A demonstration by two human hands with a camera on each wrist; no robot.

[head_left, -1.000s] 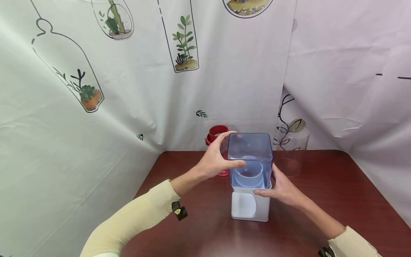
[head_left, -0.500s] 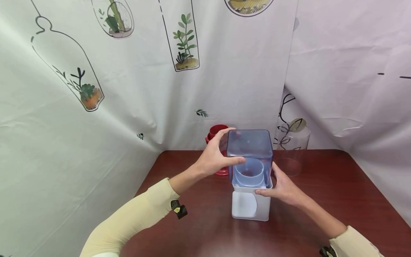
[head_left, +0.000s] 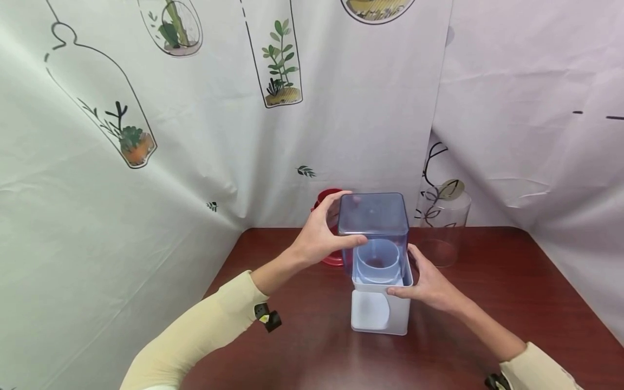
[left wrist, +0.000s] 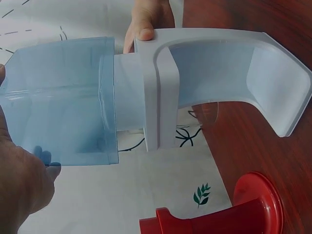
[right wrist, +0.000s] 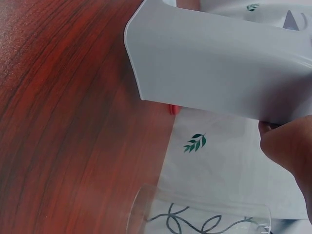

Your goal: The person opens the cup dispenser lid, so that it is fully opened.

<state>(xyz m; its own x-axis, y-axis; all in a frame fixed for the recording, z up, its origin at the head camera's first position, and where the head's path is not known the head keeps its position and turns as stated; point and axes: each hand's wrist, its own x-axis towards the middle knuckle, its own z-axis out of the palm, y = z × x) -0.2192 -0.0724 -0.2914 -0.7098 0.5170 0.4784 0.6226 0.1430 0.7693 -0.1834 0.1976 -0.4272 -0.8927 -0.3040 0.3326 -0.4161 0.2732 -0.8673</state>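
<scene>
My left hand (head_left: 314, 241) grips a clear blue square container (head_left: 372, 211) from its left side, fingers behind and thumb across the front. The container is tilted above a white stand (head_left: 400, 317) with a scooped front. Through its blue wall shows a round collar (head_left: 377, 273) on top of the stand. In the left wrist view the container's edge (left wrist: 108, 97) lies apart from the stand's rim (left wrist: 161, 107), with the collar spanning between them. My right hand (head_left: 431, 284) holds the stand's right side near its top, thumb at the front; its other fingers are mostly hidden.
A red stand-like piece (left wrist: 258, 207) with a round foot is upright behind and left, partly hidden by my left hand. A clear cylinder (head_left: 448, 238) stands behind to the right. The brown table (head_left: 497, 276) meets a printed white curtain (head_left: 365, 108) at the back.
My left hand has shifted the blue container slightly up and to the left over the white stand. The stand and my right hand have stayed nearly in place.
</scene>
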